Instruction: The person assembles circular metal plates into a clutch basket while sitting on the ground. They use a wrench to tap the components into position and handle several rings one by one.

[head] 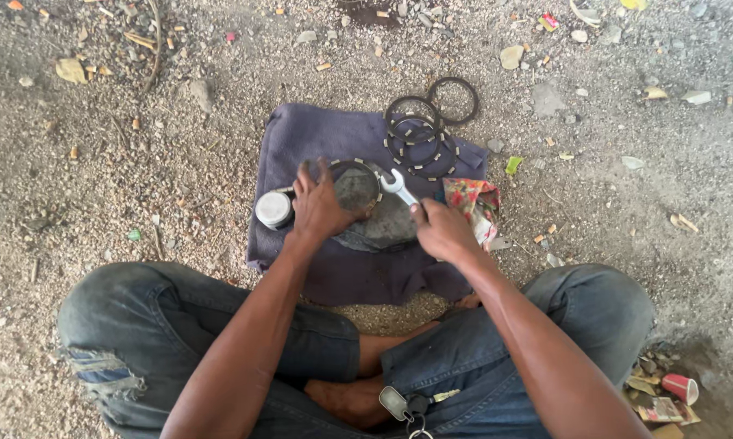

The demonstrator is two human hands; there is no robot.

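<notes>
Head view: most of the round metal part (374, 213) is hidden under the left hand (319, 205); only its grey face and a toothed ring (365, 171) around the upper edge can be made out. What sits under the palm cannot be told. The spanner (399, 189) is partly covered: its open end is seen just past the right fingertips, against the ring's rim, while the handle is lost inside the right hand (443, 232). Contact between spanner head and any bolt cannot be made out.

Left fingers (311, 174) are spread wide and laid flat over the part, pressed down on it, nothing gripped. Right fingers (423, 213) are curled tight round the spanner handle.

A small white-capped cylinder (274, 209) is seen just beside the left thumb side, touching or nearly touching the part. The part is set on a purple cloth (301, 134) spread under both hands. Beyond the fingertips, a stack of dark rings (419, 134) is laid at the cloth's far edge, one partly on the gravel. A patterned rag (474, 202) is bunched just beside the right knuckles. A key bunch (407, 404) on the lap is cut off by the bottom edge.
</notes>
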